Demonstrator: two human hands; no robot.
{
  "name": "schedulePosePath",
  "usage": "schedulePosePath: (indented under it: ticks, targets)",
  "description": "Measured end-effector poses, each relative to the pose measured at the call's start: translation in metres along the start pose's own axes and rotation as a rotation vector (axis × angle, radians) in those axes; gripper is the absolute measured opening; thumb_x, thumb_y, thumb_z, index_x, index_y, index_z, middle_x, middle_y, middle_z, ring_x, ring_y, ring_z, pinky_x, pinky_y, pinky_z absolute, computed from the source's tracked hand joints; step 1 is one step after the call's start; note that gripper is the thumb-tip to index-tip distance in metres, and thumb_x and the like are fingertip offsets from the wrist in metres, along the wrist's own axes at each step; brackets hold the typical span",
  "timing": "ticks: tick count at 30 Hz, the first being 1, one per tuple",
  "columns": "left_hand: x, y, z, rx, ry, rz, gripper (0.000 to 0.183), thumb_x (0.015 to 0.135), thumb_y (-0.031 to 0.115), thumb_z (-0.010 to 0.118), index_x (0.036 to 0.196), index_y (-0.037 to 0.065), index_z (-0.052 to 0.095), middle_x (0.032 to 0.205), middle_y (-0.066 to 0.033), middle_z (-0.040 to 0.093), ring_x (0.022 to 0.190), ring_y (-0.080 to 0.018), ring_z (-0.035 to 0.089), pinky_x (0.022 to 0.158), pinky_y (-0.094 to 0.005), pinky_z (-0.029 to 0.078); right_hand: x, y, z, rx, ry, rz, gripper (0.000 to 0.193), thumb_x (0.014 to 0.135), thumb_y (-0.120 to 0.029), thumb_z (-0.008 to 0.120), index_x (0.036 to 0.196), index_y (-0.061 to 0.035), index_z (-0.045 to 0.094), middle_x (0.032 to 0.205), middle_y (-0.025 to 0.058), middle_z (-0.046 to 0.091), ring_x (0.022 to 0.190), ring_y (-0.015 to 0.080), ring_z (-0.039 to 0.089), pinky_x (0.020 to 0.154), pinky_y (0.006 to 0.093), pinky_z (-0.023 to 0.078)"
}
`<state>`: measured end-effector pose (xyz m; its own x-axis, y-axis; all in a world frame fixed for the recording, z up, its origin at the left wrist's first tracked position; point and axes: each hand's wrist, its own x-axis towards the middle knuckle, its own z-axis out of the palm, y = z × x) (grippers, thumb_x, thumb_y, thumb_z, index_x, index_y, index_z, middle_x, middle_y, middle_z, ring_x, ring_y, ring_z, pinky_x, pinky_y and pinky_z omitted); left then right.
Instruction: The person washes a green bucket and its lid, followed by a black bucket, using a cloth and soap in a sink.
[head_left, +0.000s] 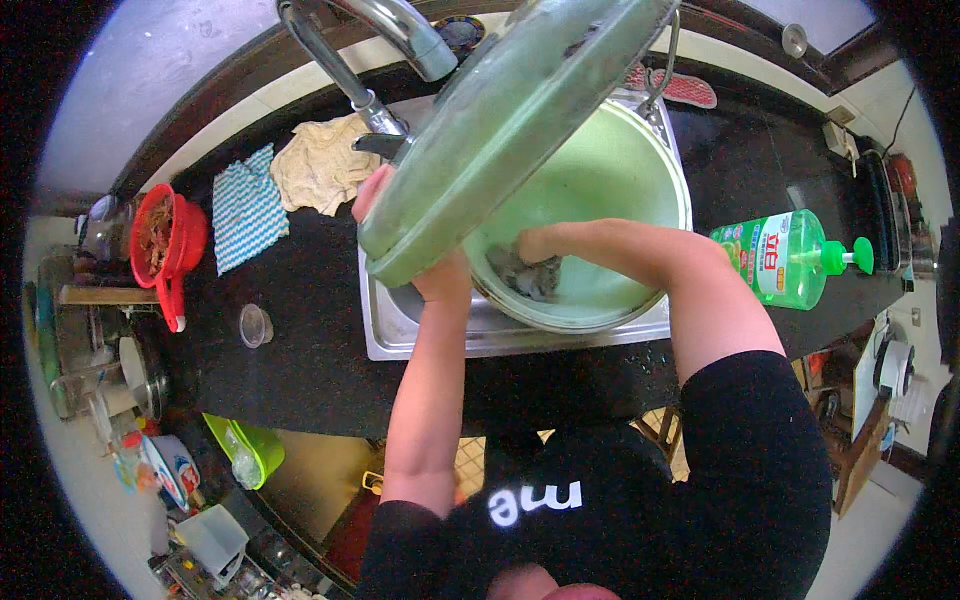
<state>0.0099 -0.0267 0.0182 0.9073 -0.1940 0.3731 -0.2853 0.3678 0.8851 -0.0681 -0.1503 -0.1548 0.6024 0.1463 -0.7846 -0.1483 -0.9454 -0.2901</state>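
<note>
Cover [500,140] tilts over basin [630,185], likely so drips land inside, left hand [442,278] clamped at its 8 o'clock end, right hand [543,243] on cloth [532,280], finger grip unclear.

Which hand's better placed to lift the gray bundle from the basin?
Right, I'd say: the right hand is at the gray bundle inside the basin, while the left hand holds up the tilted green container.

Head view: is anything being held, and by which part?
The left hand holds the long green plastic piece by its lower end. The right hand touches the grey rag in the basin; whether it grips cannot be told.
</note>
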Motion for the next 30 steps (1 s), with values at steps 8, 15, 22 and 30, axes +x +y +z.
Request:
schedulePosePath:
  ticks: [8, 15, 22, 30]
  targets:
    - [0.001, 0.016, -0.013, 0.16, -0.011, 0.128, 0.045, 0.09, 0.031, 0.051, 0.124, 0.004, 0.04, 0.122, -0.0146, 0.048, 0.102, -0.03, 0.055, 0.084, -0.0407, 0.051, -0.122, -0.041, -0.088, -0.033, -0.205, -0.244, 0.031, 0.076, -0.02, 0.052, 0.095, 0.0014, 0.064, 0.1, 0.019, 0.062, 0.086, 0.0326, 0.059, 0.076, 0.0437, 0.046]
    - [0.015, 0.089, 0.009, -0.244, -0.236, 0.059, 0.036, 0.085, 0.013, 0.057, 0.116, 0.003, 0.043, 0.12, -0.021, 0.049, 0.107, -0.0245, 0.053, 0.093, -0.0353, 0.045, -0.254, 0.026, -0.055, 0.28, 0.377, -0.317, 0.031, 0.067, -0.014, 0.054, 0.092, 0.0041, 0.061, 0.091, 0.021, 0.061, 0.084, 0.0305, 0.059, 0.073, 0.0413, 0.046]
    - [0.021, 0.115, 0.015, -0.058, -0.476, 0.443, 0.034, 0.081, 0.008, 0.06, 0.112, 0.0, 0.05, 0.112, -0.022, 0.057, 0.1, -0.0264, 0.059, 0.086, -0.034, 0.049, -0.329, 0.045, 0.027, 0.392, 0.747, 0.224, 0.028, 0.069, -0.012, 0.052, 0.092, 0.0028, 0.06, 0.089, 0.0186, 0.06, 0.082, 0.0294, 0.059, 0.072, 0.041, 0.047]
    - [0.026, 0.169, 0.043, 0.227, -0.578, 1.078, 0.023, 0.079, 0.003, 0.054, 0.101, -0.003, 0.058, 0.096, -0.0198, 0.064, 0.088, -0.0287, 0.065, 0.075, -0.0305, 0.052, -0.331, 0.039, 0.103, 0.677, 1.12, 0.609, 0.026, 0.07, -0.01, 0.051, 0.091, 0.0012, 0.059, 0.087, 0.016, 0.06, 0.08, 0.0282, 0.059, 0.071, 0.0406, 0.047]
